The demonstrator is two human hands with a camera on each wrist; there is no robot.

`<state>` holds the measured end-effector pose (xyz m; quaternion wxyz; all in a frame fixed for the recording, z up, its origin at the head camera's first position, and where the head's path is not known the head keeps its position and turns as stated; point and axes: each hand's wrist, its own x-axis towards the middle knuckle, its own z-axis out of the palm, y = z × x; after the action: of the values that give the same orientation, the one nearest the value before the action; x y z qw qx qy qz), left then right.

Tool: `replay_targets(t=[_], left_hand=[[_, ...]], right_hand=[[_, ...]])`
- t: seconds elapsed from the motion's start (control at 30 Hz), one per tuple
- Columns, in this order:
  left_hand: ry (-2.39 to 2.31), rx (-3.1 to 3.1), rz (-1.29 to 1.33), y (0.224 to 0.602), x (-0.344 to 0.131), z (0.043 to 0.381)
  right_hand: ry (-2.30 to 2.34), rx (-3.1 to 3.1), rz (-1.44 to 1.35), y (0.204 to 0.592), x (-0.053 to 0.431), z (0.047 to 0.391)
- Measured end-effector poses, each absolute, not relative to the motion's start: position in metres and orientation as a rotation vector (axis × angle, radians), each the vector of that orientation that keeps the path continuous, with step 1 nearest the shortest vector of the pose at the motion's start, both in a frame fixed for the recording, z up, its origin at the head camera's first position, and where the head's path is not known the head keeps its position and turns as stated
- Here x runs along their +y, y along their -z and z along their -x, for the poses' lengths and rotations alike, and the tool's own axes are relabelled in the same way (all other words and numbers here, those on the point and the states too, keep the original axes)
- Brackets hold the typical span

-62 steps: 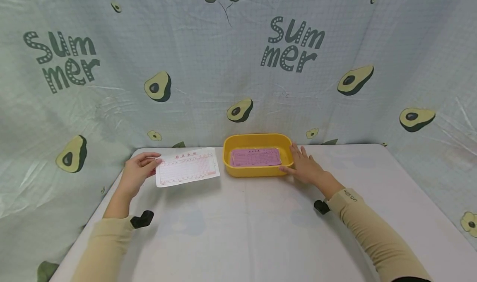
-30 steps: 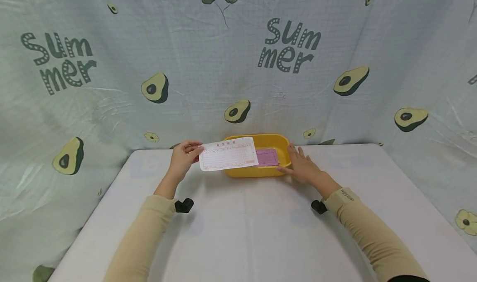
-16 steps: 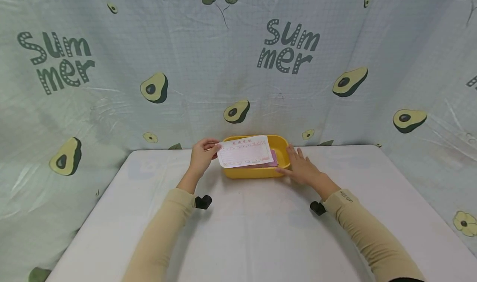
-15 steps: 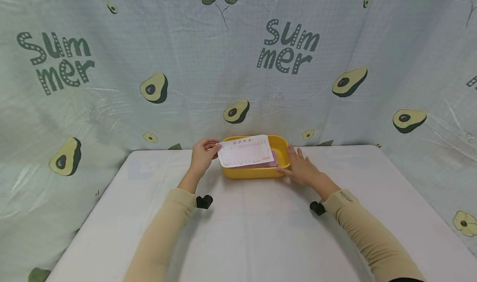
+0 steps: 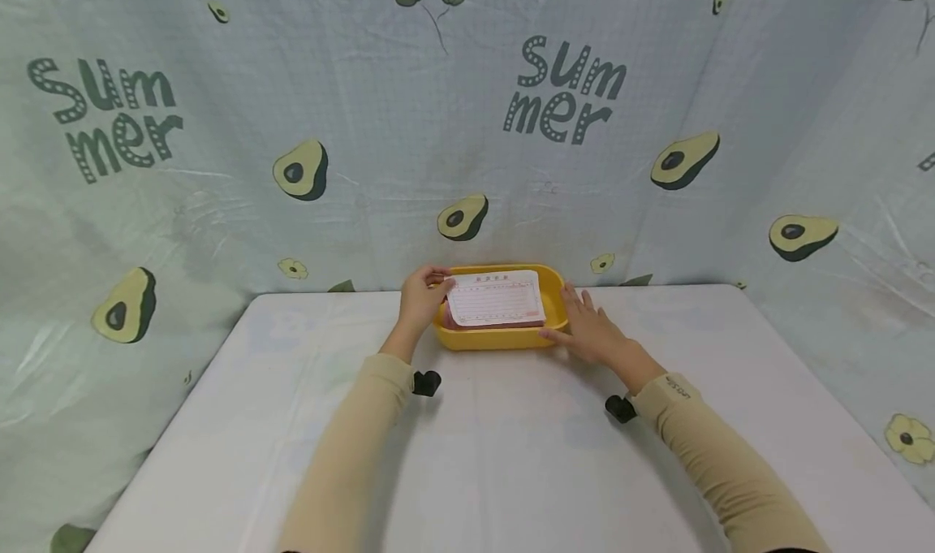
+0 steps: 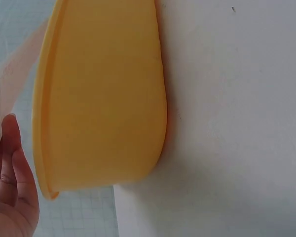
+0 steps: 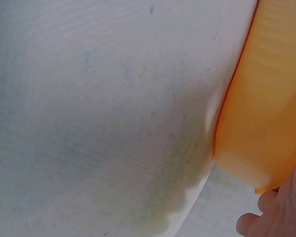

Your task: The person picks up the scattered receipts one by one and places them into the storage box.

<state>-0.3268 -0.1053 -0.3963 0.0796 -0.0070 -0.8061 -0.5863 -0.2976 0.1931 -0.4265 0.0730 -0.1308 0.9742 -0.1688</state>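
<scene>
My left hand [image 5: 424,297] pinches the left edge of a white printed receipt form [image 5: 497,298] between thumb and fingers. The form overlaps the inside of a yellow plastic basket [image 5: 499,340], over a purple form [image 5: 450,321] that shows only as a strip at its lower left. In the left wrist view the fingers hold the sheet [image 6: 12,81] above the rim of the basket [image 6: 101,98]. My right hand [image 5: 593,330] rests with spread fingers on the basket's right end. The right wrist view shows its fingers at the rim of the basket [image 7: 266,98].
A white table [image 5: 489,439] carries the basket near its back edge. Behind it hangs a pale curtain [image 5: 394,131] printed with avocados and lettering. Both sleeves have black wrist cameras, such as the left one [image 5: 427,383].
My left hand has carried the white form rightward from beside the basket to over it, and lowered it over the purple one. The right hand has stayed at the basket's right end.
</scene>
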Motion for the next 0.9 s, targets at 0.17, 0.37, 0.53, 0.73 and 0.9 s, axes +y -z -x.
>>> replay_targets(t=[0.17, 0.37, 0.53, 0.73, 0.9], left_hand=[[1.693, -2.443, 0.006, 0.396, -0.100, 0.329], [1.508, -2.529, -0.027, 0.396, -0.097, 0.330], [1.415, -2.558, -0.029, 0.398, -0.094, 0.332], [1.381, -2.557, -0.030, 0.401, -0.091, 0.335], [1.385, -2.565, 0.043, 0.402, -0.090, 0.339]], right_hand=[[0.506, 2.924, 0.387, 0.425, 0.192, 0.299], [0.515, 2.917, 0.381, 0.425, 0.192, 0.298], [0.530, 2.914, 0.390, 0.424, 0.193, 0.298], [0.518, 2.898, 0.385, 0.425, 0.193, 0.300], [0.519, 2.914, 0.396, 0.425, 0.196, 0.301]])
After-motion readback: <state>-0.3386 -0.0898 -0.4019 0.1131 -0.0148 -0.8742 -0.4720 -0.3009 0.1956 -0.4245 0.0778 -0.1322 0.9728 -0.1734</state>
